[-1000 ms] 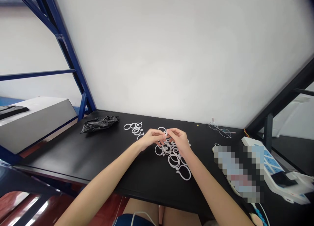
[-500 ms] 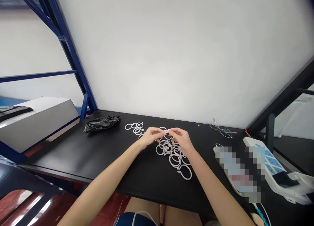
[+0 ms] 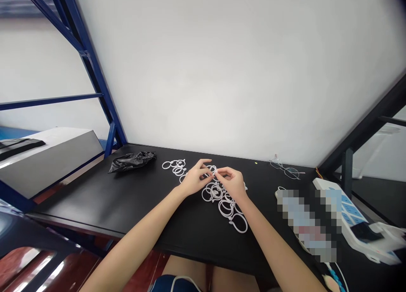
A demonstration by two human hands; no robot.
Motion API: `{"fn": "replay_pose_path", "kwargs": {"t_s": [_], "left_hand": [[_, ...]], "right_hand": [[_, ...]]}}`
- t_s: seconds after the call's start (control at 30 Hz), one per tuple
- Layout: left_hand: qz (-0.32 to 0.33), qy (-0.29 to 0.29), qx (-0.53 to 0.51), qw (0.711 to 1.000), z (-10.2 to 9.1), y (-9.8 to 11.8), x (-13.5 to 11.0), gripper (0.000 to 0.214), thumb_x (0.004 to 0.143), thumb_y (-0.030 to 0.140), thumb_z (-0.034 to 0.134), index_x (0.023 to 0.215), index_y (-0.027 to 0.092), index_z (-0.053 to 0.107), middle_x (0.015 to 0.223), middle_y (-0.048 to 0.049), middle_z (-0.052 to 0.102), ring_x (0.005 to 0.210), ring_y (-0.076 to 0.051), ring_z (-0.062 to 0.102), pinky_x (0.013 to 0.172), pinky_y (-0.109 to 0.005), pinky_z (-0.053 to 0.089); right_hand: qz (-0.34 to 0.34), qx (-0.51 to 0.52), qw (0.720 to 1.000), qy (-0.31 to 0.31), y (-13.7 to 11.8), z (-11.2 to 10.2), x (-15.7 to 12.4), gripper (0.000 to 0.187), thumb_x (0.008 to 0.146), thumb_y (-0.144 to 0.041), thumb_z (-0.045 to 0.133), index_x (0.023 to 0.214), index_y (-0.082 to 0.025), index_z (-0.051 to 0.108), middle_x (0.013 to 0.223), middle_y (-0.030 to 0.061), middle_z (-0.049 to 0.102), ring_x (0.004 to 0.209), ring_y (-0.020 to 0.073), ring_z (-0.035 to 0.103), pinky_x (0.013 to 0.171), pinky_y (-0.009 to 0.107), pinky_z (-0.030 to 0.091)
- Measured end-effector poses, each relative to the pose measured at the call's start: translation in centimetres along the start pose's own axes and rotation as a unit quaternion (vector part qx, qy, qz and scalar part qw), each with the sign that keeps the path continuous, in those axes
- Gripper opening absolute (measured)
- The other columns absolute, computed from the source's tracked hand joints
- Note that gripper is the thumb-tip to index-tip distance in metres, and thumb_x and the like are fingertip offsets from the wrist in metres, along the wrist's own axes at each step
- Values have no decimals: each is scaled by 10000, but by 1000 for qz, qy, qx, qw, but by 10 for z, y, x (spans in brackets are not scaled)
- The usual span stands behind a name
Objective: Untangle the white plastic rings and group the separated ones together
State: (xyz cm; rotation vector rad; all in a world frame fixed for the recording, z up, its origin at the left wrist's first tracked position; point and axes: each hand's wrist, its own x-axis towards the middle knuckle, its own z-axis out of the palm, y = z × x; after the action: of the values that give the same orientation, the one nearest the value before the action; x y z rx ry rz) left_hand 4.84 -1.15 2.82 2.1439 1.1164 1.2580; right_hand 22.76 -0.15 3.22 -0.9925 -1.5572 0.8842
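Observation:
Both hands meet above a black table (image 3: 133,207), at a white plastic curtain ring (image 3: 209,168) that is partly hidden by the fingers. My left hand (image 3: 196,178) has its index finger lifted and stretched out, while the thumb and another finger come together at the ring. My right hand (image 3: 232,182) pinches the ring's end between thumb and index finger. Beneath and in front of the hands lies a pile of similar white rings (image 3: 217,191), some under the right wrist. One ring (image 3: 238,223) lies nearest me, and a few more rings (image 3: 178,169) sit left of my left hand.
A crumpled black plastic bag (image 3: 132,161) lies at the back left. Eyeglasses (image 3: 287,169) rest at the back right. Nearer on that side are a phone-like object (image 3: 304,224), partly blurred out, and a white power strip (image 3: 352,216) with a plug. Blue metal posts (image 3: 95,72) border the left.
My left index finger has lifted away from the ring and straightened. The right hand stays pinched in nearly the same place, and the rings on the table lie as before.

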Motion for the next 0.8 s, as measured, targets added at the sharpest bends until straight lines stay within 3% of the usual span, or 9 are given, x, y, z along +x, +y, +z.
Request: {"fn": "replay_pose_path", "kwargs": {"t_s": [0.13, 0.23, 0.37, 0.53, 0.73, 0.8], "left_hand": [[6, -27, -17, 999, -1, 1, 1, 196, 893, 348, 559, 864, 193, 675, 1345, -106, 519, 1144, -222, 560, 773, -272, 529], [1, -38, -34, 999, -2, 1, 2, 215, 898, 360, 551, 857, 183, 666, 1259, -114, 574, 1055, -199, 607, 731, -250, 531], [-18, -6, -40, 999, -3, 0, 4, 201, 824, 362, 649, 906, 178, 643, 1131, -94, 617, 932, -167, 618, 633, -215, 518], [-82, 6, -76, 994, -2, -3, 7, 401, 704, 364, 759, 1022, 177, 603, 1006, -61, 650, 852, -156, 598, 518, -183, 450], [-127, 4, -200, 972, -4, -12, 10, 400, 691, 358, 786, 1007, 154, 650, 1018, -79, 682, 898, -165, 614, 714, -252, 505], [-143, 2, -244, 959, -3, -14, 10, 425, 681, 369, 799, 1018, 160, 648, 1041, -81, 681, 942, -178, 616, 705, -247, 501]], "right_hand": [[-12, -5, 1000, -6, 1, 0, 0, 195, 741, -373, 710, 791, -185, 726, 809, 87, 728, 752, 239, 685, 627, 342, 553], [-15, -4, 1000, -11, 0, 0, 1, 195, 741, -369, 709, 793, -182, 726, 790, 87, 723, 747, 239, 683, 616, 338, 551], [-25, -16, 999, -17, -1, -2, 2, 203, 741, -376, 709, 798, -182, 723, 823, 91, 722, 749, 229, 678, 601, 320, 548], [-14, -23, 1000, -14, 1, -2, 3, 229, 724, -389, 721, 784, -167, 721, 801, 95, 719, 716, 219, 671, 564, 298, 539], [19, 42, 999, -21, -1, 0, 2, 263, 708, -411, 741, 801, -165, 727, 777, 87, 720, 680, 201, 658, 507, 277, 530], [30, 65, 997, -24, -3, 0, 2, 263, 690, -408, 759, 786, -166, 723, 767, 81, 717, 676, 196, 655, 491, 267, 521]]}}
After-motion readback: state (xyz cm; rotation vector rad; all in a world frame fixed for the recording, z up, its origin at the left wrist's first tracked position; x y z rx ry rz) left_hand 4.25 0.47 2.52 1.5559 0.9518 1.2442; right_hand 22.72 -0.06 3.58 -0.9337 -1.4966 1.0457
